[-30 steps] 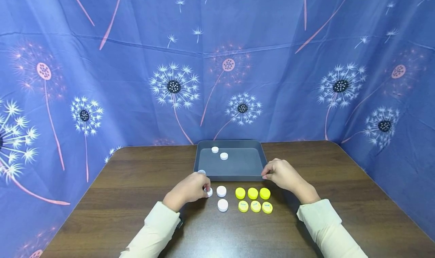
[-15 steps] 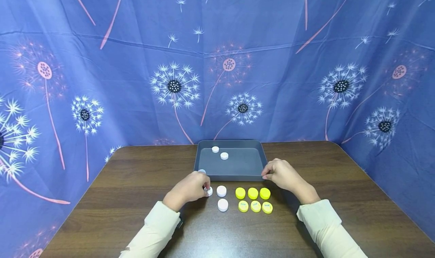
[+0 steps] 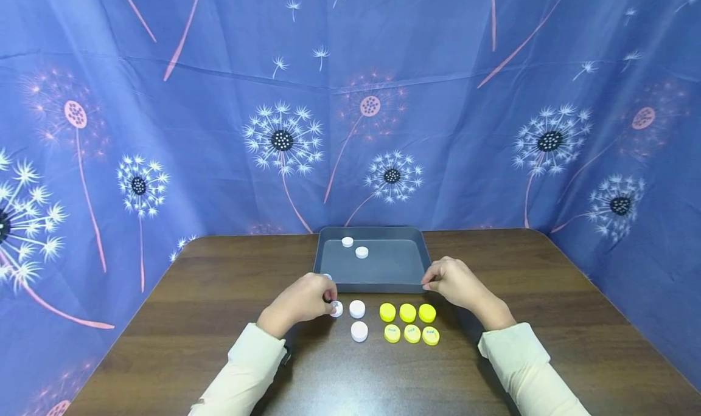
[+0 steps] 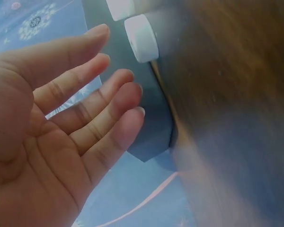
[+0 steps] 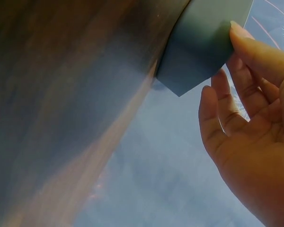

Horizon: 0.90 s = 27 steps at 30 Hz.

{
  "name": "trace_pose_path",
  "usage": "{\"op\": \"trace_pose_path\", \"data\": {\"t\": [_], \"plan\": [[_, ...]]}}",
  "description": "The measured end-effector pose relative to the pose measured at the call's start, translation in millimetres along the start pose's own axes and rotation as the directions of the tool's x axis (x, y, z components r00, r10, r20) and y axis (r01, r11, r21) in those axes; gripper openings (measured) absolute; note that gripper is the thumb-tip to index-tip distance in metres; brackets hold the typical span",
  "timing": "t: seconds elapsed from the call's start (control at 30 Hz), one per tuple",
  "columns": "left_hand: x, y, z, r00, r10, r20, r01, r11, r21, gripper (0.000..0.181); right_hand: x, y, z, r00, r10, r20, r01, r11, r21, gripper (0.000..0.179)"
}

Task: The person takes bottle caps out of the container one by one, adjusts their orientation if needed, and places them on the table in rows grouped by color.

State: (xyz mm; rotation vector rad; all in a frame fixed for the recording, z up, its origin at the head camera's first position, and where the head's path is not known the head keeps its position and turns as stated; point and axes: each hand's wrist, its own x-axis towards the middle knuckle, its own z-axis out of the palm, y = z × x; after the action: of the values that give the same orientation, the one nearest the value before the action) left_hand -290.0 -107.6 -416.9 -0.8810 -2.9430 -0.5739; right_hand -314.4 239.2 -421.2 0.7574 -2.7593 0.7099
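Note:
My left hand (image 3: 303, 297) is beside a white bottle cap (image 3: 336, 308) on the table. In the left wrist view its fingers are spread and loosely bent, apart from the white cap (image 4: 142, 38). At the right front corner of the dark grey tray (image 3: 378, 287), my right hand (image 3: 457, 282) pinches the rim between thumb and fingers. The right wrist view shows the thumb on the tray wall (image 5: 199, 47). Two white caps (image 3: 361, 252) lie inside the tray. Another (image 3: 327, 276) shows partly behind the left hand, at the tray's front left corner.
Two more white caps (image 3: 358, 331) stand in a column before the tray. To their right, yellow caps (image 3: 408, 312) form two rows, the nearer ones with blue marks. A brown wooden table (image 3: 219, 282) lies beneath, and a blue dandelion-print cloth (image 3: 465, 130) hangs behind.
My left hand has shifted slightly left and its fingertips have drawn back from the white cap, which shows more now. The right hand has stayed at the tray's corner.

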Motion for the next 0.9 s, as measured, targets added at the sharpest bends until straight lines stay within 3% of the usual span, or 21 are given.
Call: {"op": "trace_pose_path", "data": {"t": [0.13, 0.3, 0.4, 0.5, 0.7, 0.9], "plan": [[0.5, -4.1, -4.1, 1.000, -0.005, -0.009, 0.005, 1.000, -0.015, 0.013, -0.1, 1.1, -0.4, 1.000, -0.003, 0.002, 0.003, 1.000, 0.005, 0.010], [2.8, -8.7, -13.6, 0.995, 0.009, -0.102, -0.015, 0.998, -0.056, 0.010, -0.6, 1.6, -1.2, 1.000, 0.005, -0.008, -0.005, 1.000, 0.006, 0.011], [3.5, -9.0, -20.6, 0.982, -0.024, -0.187, 0.007, 0.996, -0.086, 0.011, -1.3, 0.9, -0.9, 1.000, 0.011, 0.002, -0.011, 1.000, 0.009, 0.010], [8.7, -8.4, -26.7, 0.960, -0.029, -0.278, 0.010, 0.998, -0.069, 0.012, -1.7, 0.0, -1.1, 1.000, 0.013, 0.001, -0.013, 1.000, 0.013, 0.010], [34.9, -8.6, -33.4, 0.922, 0.000, -0.386, 0.008, 1.000, 0.018, 0.021, -3.0, 0.3, 1.1, 1.000, 0.026, -0.010, -0.026, 1.000, 0.008, 0.010], [72.2, -10.4, -32.5, 0.940, -0.082, -0.331, 0.085, 0.996, -0.006, 0.031, -3.2, 0.6, 2.5, 0.999, 0.024, -0.025, -0.024, 1.000, 0.003, 0.012]]}}
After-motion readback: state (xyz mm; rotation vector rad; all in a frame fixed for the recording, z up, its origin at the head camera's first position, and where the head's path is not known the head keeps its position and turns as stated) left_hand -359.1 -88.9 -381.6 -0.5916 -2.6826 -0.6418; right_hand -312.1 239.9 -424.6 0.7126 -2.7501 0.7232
